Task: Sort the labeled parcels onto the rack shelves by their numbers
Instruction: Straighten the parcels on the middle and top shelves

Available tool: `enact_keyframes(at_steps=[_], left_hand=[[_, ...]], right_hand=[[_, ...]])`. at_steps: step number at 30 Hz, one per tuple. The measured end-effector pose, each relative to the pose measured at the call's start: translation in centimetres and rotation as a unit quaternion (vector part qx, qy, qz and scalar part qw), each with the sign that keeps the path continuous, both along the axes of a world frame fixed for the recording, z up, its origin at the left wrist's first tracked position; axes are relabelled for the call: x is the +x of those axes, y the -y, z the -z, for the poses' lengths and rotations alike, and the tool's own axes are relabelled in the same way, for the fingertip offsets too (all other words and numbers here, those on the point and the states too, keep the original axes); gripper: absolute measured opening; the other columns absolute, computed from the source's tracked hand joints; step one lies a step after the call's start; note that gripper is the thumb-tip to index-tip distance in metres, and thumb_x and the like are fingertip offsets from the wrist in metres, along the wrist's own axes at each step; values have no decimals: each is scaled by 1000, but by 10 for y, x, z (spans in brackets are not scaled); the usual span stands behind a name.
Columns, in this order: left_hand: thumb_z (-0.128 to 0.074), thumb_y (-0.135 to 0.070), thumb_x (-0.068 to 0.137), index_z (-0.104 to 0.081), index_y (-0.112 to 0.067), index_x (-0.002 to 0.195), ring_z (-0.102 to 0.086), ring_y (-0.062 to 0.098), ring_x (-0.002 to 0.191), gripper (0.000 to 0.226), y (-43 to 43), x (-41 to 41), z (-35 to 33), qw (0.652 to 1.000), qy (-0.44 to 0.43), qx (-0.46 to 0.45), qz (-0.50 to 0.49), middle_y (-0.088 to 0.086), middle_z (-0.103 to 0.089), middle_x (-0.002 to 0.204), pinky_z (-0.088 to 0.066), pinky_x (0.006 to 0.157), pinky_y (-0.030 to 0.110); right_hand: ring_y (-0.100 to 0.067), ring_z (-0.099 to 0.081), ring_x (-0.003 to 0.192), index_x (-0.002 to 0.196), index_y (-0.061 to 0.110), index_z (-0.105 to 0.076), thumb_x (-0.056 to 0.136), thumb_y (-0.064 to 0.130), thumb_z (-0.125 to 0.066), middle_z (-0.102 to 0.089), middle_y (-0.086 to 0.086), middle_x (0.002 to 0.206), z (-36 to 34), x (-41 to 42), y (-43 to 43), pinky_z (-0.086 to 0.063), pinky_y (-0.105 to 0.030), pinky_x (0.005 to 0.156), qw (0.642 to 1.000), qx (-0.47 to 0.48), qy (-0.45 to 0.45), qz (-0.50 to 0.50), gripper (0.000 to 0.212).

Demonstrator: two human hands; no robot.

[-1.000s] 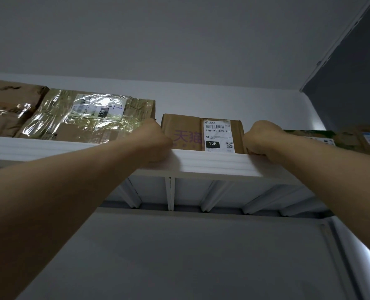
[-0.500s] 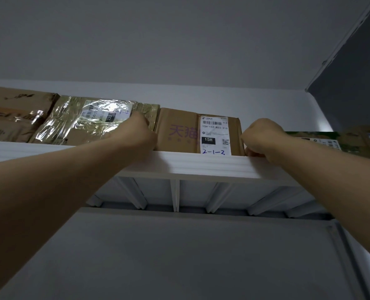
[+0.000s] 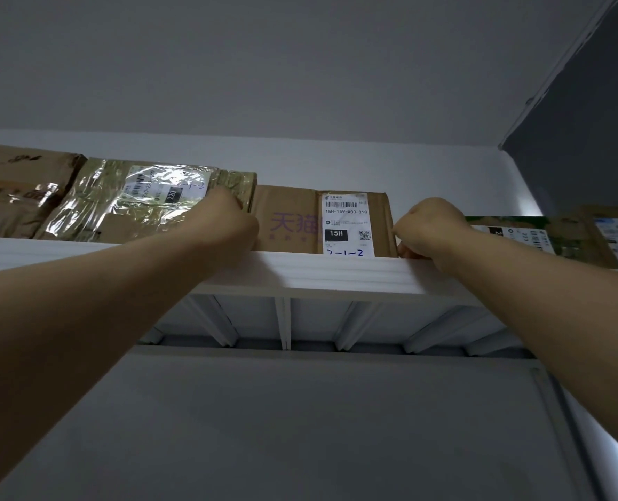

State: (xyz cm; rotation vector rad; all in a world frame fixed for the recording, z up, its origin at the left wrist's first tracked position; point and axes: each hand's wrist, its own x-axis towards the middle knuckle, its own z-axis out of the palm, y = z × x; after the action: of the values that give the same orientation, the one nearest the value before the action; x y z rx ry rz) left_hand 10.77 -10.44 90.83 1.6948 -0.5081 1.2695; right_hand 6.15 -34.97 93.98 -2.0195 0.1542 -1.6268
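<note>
Cardboard parcel now shows more label above shelf.

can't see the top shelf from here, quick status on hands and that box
Left hand and right hand at either side of the cardboard box, grip unclear. Box on top shelf, label 2-1-2. Parcels close on both sides.
</note>
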Motion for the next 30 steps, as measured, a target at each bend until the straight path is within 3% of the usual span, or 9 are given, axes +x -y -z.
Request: enact_keyframes(at_steps=[1, 5, 11, 16, 20, 23, 26, 28, 30], left_hand=[[-61, -2, 82, -51, -15, 86, -63, 35, 95, 17, 4, -3, 0, 1000, 9, -2, 2, 15, -63, 94, -54, 88, 48], [-67, -9, 79, -50, -21, 119, -58, 31, 101, 45, 29, -16, -1, 999, 38, 23, 22, 6, -57, 106, -50, 92, 48], [-64, -17, 78, -45, -30, 114, -61, 30, 96, 43, 85, -38, -1, 994, 56, 74, 62, -1, -62, 95, -53, 87, 50], [-42, -9, 77, -39, -27, 125, -59, 32, 104, 52, 132, -54, 5, 984, 53, 150, 84, 6, -65, 111, -47, 96, 53], [-34, -22, 60, -35, -35, 127, -53, 38, 111, 69, 161, -61, 8, 982, 33, 168, 77, 10, -57, 125, -49, 94, 53], [-37, -20, 60, -32, -36, 133, -51, 38, 114, 74, 179, -60, 8, 980, 13, 184, 70, 13, -55, 128, -48, 96, 53], [-46, -12, 75, -31, -30, 138, -52, 35, 111, 67, 191, -61, 7, 980, 7, 187, 70, 13, -56, 125, -50, 94, 51], [-47, -5, 85, -34, -25, 141, -54, 33, 111, 60, 198, -58, 3, 979, 12, 190, 67, 13, -55, 126, -51, 93, 49], [-47, -4, 89, -37, -22, 142, -53, 32, 116, 57, 207, -55, 0, 977, 18, 204, 60, 12, -53, 133, -50, 97, 47]], right_hand=[[-33, -71, 94, 105, -1, -70, 88, 7, -52, -74, -18, 99, 0, -2, 2, -57, -43, 89, 1000, 0, 5, -2, 26], [-32, -72, 83, 92, 2, -75, 89, 8, -56, -76, -12, 85, -2, -15, 17, -59, -47, 85, 999, -10, 39, 10, 20], [-32, -72, 88, 95, 1, -71, 88, 9, -56, -75, -14, 89, -2, -42, 74, -58, -49, 85, 996, 30, 77, 42, 18], [-38, -68, 86, 94, 2, -69, 88, 10, -58, -71, -18, 92, 4, -61, 129, -54, -37, 68, 990, 44, 76, 107, 15], [-39, -67, 92, 101, 4, -66, 90, 9, -56, -69, -19, 102, 8, -66, 157, -59, -48, 83, 991, 47, 38, 119, 16], [-34, -67, 93, 103, 5, -67, 90, 7, -57, -67, -17, 107, 11, -67, 170, -58, -44, 86, 993, 44, 11, 112, 16], [-25, -66, 82, 110, 4, -63, 92, 7, -56, -69, -12, 100, 16, -71, 180, -56, -34, 72, 993, 45, -15, 108, 20], [-17, -60, 71, 126, 5, -55, 94, 10, -54, -67, -6, 92, 21, -73, 186, -46, -28, 56, 994, 52, -26, 97, 32], [-13, -57, 69, 133, 7, -51, 97, 15, -52, -64, -2, 88, 24, -73, 192, -40, -27, 51, 994, 57, -25, 87, 38]])
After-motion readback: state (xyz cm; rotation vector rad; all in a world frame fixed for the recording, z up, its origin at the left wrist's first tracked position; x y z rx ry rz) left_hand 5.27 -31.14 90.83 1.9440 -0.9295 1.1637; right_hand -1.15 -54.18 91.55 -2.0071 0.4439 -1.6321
